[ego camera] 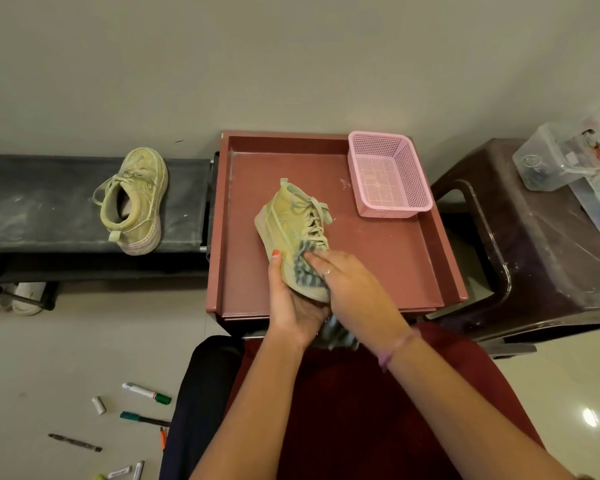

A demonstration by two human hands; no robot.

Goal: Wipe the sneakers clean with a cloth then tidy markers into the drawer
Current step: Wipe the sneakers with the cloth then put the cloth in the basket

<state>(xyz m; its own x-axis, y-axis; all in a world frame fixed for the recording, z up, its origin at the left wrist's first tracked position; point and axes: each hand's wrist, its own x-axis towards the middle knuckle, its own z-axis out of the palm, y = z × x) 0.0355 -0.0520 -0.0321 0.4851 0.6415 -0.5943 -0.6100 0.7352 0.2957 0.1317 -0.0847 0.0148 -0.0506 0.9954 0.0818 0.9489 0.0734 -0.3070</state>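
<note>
Fingers of my right hand (347, 285) press a grey-and-white striped cloth (303, 271) flat against the toe end of a pale yellow lace-up sneaker (293, 230); the rest of the cloth hangs down under my wrist. My left hand (291, 306) cups that toe end from below and from the left, thumb up along its side, closed around the sole. The shoe lies tilted on its side in the reddish-brown tray-like drawer (409, 271), its long axis running from the toe at my hands up and slightly left to the heel, laces facing right.

Two sneakers in all: the second pale yellow sneaker (134, 202) stands upright on a black bench (49, 209) to the left, well apart from the drawer, toe pointing away from me, heel opening toward me.

One pink perforated plastic basket (388, 174) sits in the drawer's far right corner, with nothing I can see inside. On a dark brown plastic stool (534, 258) to the right rest clear plastic containers (568, 171) whose contents I cannot make out.

On the floor at lower left I count about seven scattered markers (146, 393) and pens, some cut off by the frame edge.
</note>
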